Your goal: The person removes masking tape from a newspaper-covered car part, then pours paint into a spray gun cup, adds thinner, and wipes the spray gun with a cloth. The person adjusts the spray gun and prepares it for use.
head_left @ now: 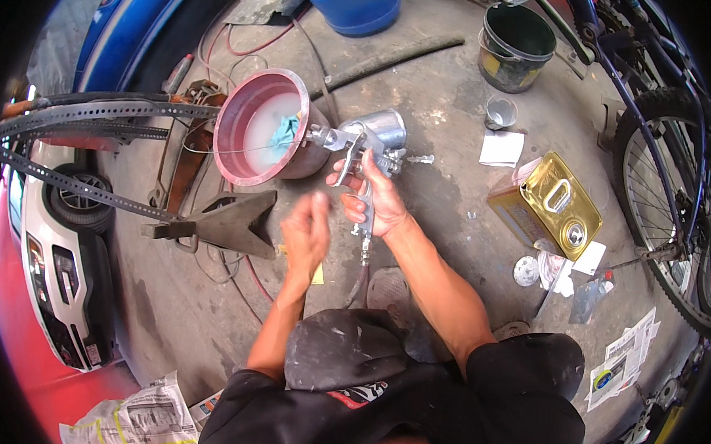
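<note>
A silver spray gun [365, 183] with a metal cup [386, 128] is gripped around its handle by my right hand [384, 199], with fingers near the trigger. From the handle's lower end an air hose [360, 284] runs down. My left hand [306, 232] is a little to the left, apart from the gun, its fingers curled together; whether anything small is between them is hidden. Just beyond the gun's nozzle stands a reddish bucket [226, 141] holding cloudy whitish liquid and a light-blue cloth [283, 131].
A gold tin [563, 193], a small grey cup [501, 112] and white paper [501, 148] lie right. A dark bucket [518, 48] and a bicycle [652, 148] stand farther right. On the left are a metal stand [220, 224] and perforated metal strips [95, 192]. Hoses cross the floor.
</note>
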Tool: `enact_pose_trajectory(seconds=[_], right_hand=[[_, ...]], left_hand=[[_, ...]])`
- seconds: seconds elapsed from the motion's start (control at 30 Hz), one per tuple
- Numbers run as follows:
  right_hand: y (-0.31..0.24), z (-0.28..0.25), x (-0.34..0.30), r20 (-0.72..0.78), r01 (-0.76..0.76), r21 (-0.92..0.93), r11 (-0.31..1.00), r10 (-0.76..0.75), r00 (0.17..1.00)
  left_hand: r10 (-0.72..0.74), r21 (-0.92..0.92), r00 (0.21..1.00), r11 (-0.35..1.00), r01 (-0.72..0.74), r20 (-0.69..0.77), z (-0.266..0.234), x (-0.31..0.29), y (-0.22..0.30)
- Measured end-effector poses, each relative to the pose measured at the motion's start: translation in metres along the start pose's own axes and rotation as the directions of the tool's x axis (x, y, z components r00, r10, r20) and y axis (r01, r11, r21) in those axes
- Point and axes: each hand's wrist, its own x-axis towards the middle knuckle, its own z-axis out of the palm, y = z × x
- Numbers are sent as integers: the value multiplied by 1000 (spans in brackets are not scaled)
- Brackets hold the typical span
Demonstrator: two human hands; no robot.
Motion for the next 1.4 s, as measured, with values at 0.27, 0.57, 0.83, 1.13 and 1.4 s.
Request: enact_pose_trajectory(seconds=[0.27,0.57,0.83,1.13,1.4], right_hand=[[0,-4,2,72,-48,104,993,41,997],[2,0,0,32,-80,133,988,76,997],[9,-17,6,74,-17,116,993,9,997],[3,0,2,2,-45,157,987,45,999],[11,-3,0,-47,-37,120,992,43,998]], left_hand=[[113,-222,964,961,-167,-240,32,68,17],[37,-240,974,966,-92,-224,34,70,50],[110,-225,965,960,-165,-239,40,77,37],[-81,-193,977,980,42,-199,40,71,52],[-10,-160,969,987,-30,-248,35,68,36]])
